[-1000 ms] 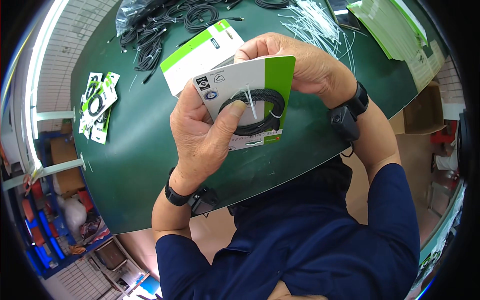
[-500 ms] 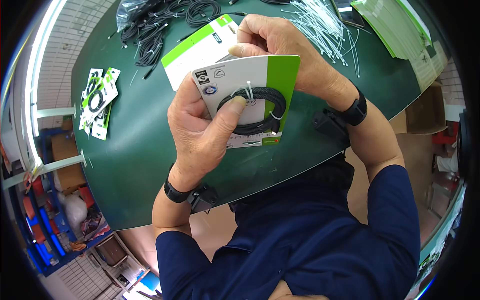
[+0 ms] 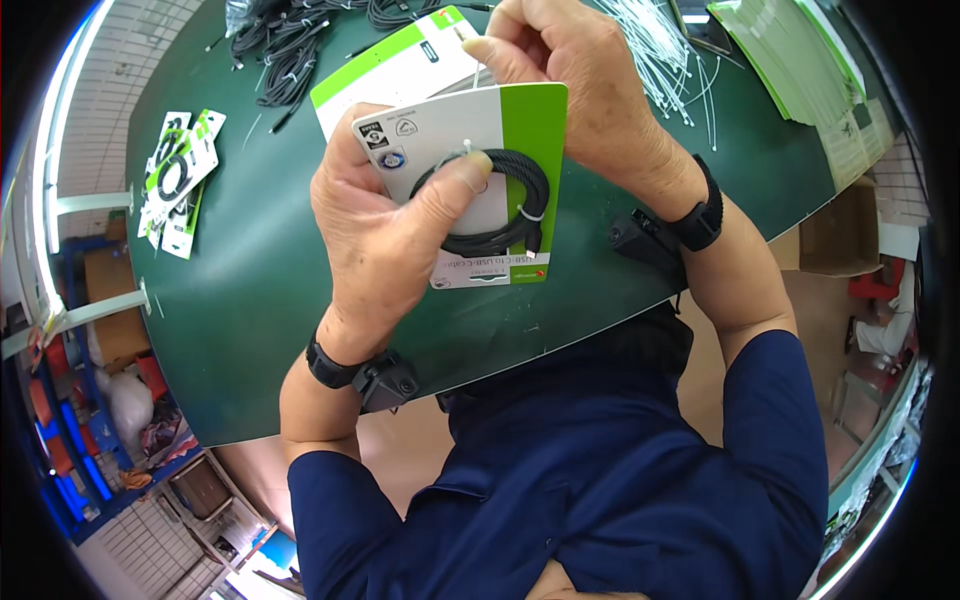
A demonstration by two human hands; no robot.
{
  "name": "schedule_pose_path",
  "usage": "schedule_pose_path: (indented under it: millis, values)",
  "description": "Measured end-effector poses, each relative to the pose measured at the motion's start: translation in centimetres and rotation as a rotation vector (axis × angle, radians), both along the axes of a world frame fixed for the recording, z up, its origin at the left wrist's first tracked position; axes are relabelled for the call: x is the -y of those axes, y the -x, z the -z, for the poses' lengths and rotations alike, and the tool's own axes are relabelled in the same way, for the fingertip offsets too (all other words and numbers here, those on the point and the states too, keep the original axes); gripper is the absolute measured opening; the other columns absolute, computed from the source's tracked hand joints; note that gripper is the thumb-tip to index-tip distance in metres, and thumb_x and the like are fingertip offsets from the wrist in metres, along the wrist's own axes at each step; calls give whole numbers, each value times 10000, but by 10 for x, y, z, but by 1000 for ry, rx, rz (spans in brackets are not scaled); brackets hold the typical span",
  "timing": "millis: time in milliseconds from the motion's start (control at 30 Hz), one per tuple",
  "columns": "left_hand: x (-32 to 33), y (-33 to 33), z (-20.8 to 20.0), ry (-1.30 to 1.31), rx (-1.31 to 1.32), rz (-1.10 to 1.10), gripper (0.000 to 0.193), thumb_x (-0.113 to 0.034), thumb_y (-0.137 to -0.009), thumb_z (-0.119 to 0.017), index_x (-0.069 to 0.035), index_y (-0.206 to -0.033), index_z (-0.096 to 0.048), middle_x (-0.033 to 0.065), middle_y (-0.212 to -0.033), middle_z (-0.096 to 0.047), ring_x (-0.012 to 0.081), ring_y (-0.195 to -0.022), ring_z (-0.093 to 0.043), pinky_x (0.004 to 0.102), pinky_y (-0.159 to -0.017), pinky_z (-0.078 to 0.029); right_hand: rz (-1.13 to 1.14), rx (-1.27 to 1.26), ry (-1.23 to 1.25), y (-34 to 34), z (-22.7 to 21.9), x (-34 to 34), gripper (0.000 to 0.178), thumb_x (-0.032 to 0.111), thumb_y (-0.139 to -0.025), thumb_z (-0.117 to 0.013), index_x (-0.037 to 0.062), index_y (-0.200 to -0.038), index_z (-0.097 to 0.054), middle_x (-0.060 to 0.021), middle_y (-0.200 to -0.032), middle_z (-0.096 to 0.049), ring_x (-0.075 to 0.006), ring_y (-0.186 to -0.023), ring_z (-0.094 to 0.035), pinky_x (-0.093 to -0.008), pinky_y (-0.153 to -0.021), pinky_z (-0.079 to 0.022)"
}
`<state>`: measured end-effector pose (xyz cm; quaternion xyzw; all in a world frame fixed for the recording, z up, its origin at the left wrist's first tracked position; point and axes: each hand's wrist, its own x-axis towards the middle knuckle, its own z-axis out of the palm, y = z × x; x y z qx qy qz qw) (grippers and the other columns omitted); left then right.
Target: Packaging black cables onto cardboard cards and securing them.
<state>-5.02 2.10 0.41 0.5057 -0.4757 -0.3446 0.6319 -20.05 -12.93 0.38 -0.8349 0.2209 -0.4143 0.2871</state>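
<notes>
My left hand (image 3: 385,225) grips a white and green packaging card (image 3: 520,120), its thumb pressing a coiled black braided cable (image 3: 535,190) against the front. A small white cable tie (image 3: 467,147) pokes up through the card by the thumb, and another tie binds the coil near its plug. Behind the card's top edge my right hand (image 3: 580,75) is closed, thumb against curled fingers. A thin white tie strip (image 3: 477,74) shows just below that thumb; the fingertips are partly hidden. Beyond lies a white and green card (image 3: 390,85), apparently flat on the table.
Finished-looking cards with cables (image 3: 178,185) lie in a pile at the left of the green table (image 3: 240,330). Black cables (image 3: 290,65) are heaped at the back. Loose white cable ties (image 3: 665,65) and a stack of green-edged cards (image 3: 785,55) sit at the far right.
My right hand has moved away from me, and a thin white strip now shows below its thumb. The held card has shifted slightly left. The whole view has shifted a little.
</notes>
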Motion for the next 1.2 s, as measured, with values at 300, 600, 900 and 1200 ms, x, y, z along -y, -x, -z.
schedule_pose_path:
  millis: [300, 600, 900, 1200]
  values:
    - [15, -17, 2, 30, -321, -118, 354, -63, -934, -755, 17, -1239, -593, 105, -1119, -721, 152, -966, -704, 311, -858, -590, -344, 307, -690, -8, 5, -7, 257, 255, -1031, -655, -1, -1051, -659, -10, -823, -652, -86, -690, -583, -253, -573, -469]
    - [19, -15, 2, 33, -362, -86, 380, -64, -924, -763, 27, -1249, -587, 112, -1159, -712, 155, -998, -703, 312, -912, -580, -363, 35, -601, -12, 7, -18, 387, 343, -1090, -552, -13, -1216, -639, -24, -972, -707, -51, -805, -629, -213, -686, -521]
    - [10, -4, 10, -77, -280, 88, 435, -60, -897, -791, 37, -1275, -600, 104, -1169, -714, 149, -1015, -698, 313, -912, -590, -312, 201, -652, -8, 5, -18, 428, 380, -1094, -543, -5, -1261, -625, -36, -1027, -710, -60, -898, -640, -222, -767, -534]
    - [7, -4, 8, -94, -240, 76, 410, -101, -910, -790, 40, -1258, -625, 99, -1160, -721, 137, -992, -694, 298, -895, -580, -407, 280, -783, -10, 11, -17, 438, 379, -1100, -523, -11, -1279, -608, -51, -1064, -716, -71, -931, -661, -231, -803, -553]
